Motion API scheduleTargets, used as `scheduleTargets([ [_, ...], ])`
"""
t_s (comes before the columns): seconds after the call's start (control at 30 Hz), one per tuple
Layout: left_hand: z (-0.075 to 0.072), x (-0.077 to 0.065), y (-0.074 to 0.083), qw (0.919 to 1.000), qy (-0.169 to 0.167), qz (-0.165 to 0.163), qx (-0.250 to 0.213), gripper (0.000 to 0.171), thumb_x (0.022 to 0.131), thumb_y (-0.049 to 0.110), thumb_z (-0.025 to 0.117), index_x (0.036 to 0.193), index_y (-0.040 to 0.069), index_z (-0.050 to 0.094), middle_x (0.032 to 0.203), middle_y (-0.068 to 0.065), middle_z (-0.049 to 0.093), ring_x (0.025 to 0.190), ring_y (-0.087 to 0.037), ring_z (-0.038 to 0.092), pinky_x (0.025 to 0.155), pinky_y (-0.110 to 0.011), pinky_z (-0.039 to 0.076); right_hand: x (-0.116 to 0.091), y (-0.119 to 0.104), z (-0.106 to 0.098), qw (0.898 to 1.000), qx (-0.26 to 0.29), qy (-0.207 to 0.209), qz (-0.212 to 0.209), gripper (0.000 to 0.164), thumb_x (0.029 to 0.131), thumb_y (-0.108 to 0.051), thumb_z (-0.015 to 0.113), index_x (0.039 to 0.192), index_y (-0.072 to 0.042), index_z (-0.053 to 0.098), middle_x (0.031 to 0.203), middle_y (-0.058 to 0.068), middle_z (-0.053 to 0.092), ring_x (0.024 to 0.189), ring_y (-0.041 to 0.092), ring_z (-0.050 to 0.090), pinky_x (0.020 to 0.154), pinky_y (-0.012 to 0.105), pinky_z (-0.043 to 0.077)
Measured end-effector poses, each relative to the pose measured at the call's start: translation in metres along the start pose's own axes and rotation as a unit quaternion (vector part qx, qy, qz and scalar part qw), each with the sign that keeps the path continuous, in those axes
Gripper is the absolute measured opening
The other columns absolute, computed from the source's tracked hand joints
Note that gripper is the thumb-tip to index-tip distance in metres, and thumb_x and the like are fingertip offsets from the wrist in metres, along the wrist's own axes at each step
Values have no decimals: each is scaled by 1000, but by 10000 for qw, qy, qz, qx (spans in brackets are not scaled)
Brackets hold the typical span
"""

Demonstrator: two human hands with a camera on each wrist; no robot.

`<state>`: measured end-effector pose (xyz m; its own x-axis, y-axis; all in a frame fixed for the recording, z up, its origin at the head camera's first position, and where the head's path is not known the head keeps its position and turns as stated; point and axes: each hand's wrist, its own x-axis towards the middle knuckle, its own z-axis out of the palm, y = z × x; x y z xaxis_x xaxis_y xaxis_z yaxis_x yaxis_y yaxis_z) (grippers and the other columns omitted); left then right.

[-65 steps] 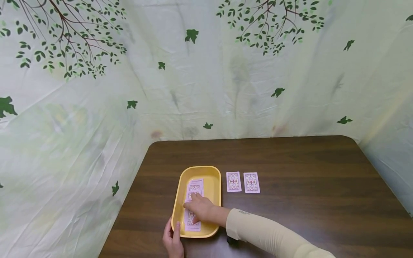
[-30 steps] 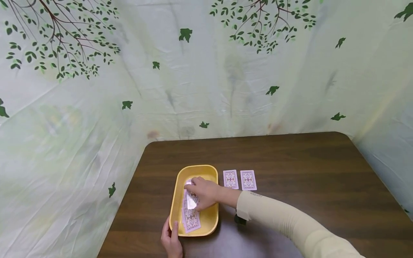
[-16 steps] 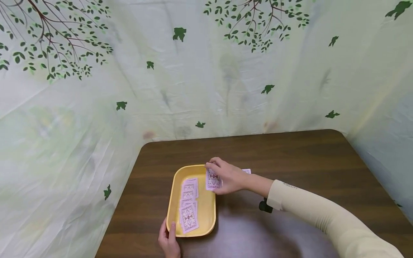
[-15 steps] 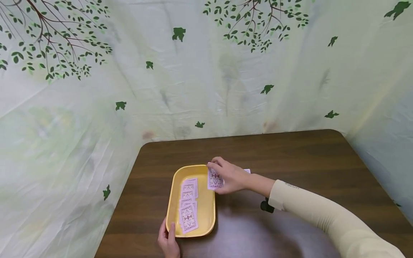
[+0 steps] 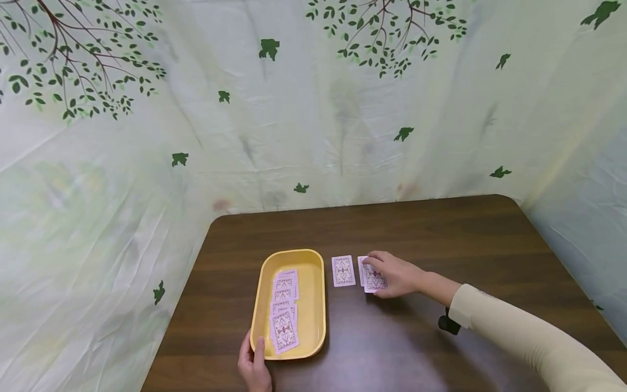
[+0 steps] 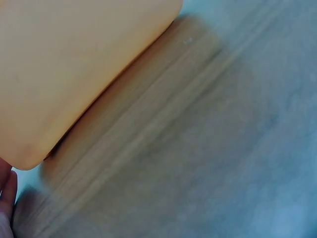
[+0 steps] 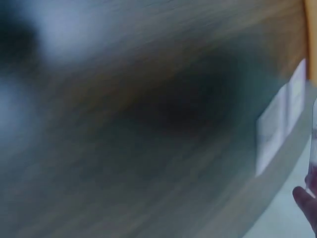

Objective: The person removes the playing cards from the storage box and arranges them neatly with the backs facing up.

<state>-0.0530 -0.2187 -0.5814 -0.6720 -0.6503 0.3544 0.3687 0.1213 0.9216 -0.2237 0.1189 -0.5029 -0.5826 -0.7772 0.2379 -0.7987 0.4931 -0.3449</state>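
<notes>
In the head view my left hand [image 5: 254,362] grips the near left corner of a yellow tray [image 5: 314,305], thumb over the rim. The left wrist view shows the tray's outer side [image 6: 74,64] with fingertips at its corner. Several patterned, pink-edged playing cards [image 5: 284,329] lie overlapping, backs up, inside the tray. My right hand [image 5: 399,276] pinches a playing card [image 5: 374,279] by its far and near edges. That card overlaps most of a face-down card [image 5: 361,267] on the table. To the left lies another face-down card [image 5: 343,271].
The brown wooden table [image 5: 441,234] runs back to a pale cloth wall [image 5: 343,136] printed with leaves. A dark device [image 5: 448,323] sits under the right wrist. In the right wrist view, two cards [image 7: 272,134] lie near the tray's orange-looking edge [image 7: 313,39].
My right hand has taken a card out of the tray and carried it rightward to above the right table card. My left hand has stayed on the tray corner.
</notes>
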Motion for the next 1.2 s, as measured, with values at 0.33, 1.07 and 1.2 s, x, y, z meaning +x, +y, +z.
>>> scheduleTargets([
  [0.33, 5, -1, 18, 9999, -7, -24, 160, 31, 84, -16, 49, 112, -28, 44, 101, 6, 60, 88, -5, 58, 72, -12, 45, -44, 39, -1, 9996, 163, -23, 233, 70, 65, -27, 80, 121, 2, 51, 116, 17, 46, 101, 28, 49, 84, 43, 44],
  [1.07, 8, 1, 28, 9996, -212, 15, 182, 30, 86, -15, 48, 113, -26, 45, 100, 0, 60, 87, -7, 58, 72, -13, 45, -39, 64, 7, 9961, 481, -601, 430, 62, 77, -22, 72, 128, 2, 46, 124, 20, 46, 112, 36, 44, 90, 54, 37],
  [1.2, 7, 1, 28, 9996, -209, 22, 176, 30, 85, -15, 48, 113, -27, 44, 101, 0, 60, 87, -8, 58, 72, -13, 45, -39, 65, 7, 9948, 487, -682, 586, 64, 79, -25, 71, 132, 1, 45, 128, 20, 45, 117, 35, 42, 94, 52, 34],
])
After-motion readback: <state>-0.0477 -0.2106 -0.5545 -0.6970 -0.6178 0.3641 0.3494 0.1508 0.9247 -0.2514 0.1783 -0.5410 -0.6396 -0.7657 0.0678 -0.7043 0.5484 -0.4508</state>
